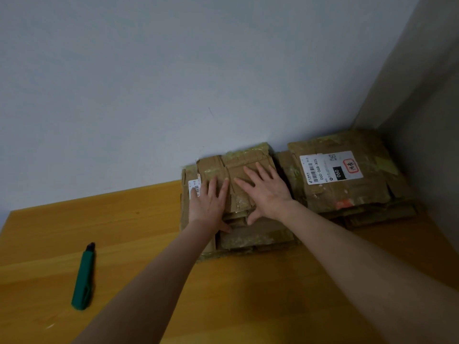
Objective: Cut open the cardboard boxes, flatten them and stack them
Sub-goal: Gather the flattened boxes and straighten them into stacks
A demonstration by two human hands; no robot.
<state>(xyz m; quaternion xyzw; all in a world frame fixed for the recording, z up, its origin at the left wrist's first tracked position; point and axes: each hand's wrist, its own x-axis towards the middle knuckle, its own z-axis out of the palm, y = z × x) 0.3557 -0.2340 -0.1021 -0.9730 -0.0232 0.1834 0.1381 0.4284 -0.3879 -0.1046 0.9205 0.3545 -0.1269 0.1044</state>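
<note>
"060-06B-A05", "060" on box label [331, 167]

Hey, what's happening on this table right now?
A person is pressing the left hand and right hand flat on a stack of flattened cardboard boxes against the wall. A second flattened stack with a white shipping label sits beside it in the corner. The green utility knife lies untouched on the wooden table, off to the left.
</note>
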